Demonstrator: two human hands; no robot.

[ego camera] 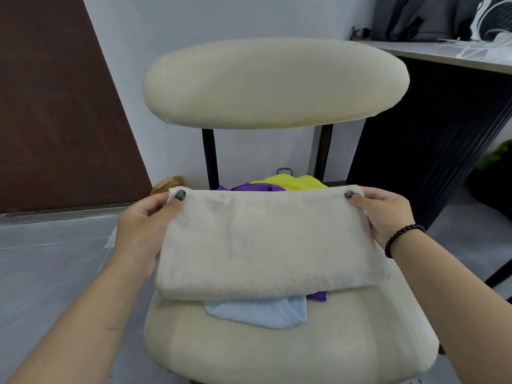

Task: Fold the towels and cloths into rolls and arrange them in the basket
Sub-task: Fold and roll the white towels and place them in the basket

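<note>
Towel: a cream towel (266,242) is held up, folded double, over the chair seat; its fold hangs at the bottom and its open edges are at the top.
Left hand: the left hand (144,228) is clamped on the towel's top left corner, with the thumb laid over the front of the cloth and the fingers hidden behind it.
Right hand: the right hand (388,214) is pinched on the top right corner in the same way, thumb in front; a black bead bracelet (401,236) is worn at that wrist.
Other cloths: a light blue cloth (260,313) is seen on the seat just under the towel's lower edge; a purple cloth (249,187) and a yellow cloth (291,181) are seen above the towel's top edge, further back on the seat, and a purple scrap shows beside the blue one.
Chair: the cream padded chair (274,81) is faced from the front, its backrest carried on two dark posts.
Surroundings: a grey floor (52,259) lies to the left; a dark counter (432,139) stands to the right, with a grey bag (424,18) on top.
</note>
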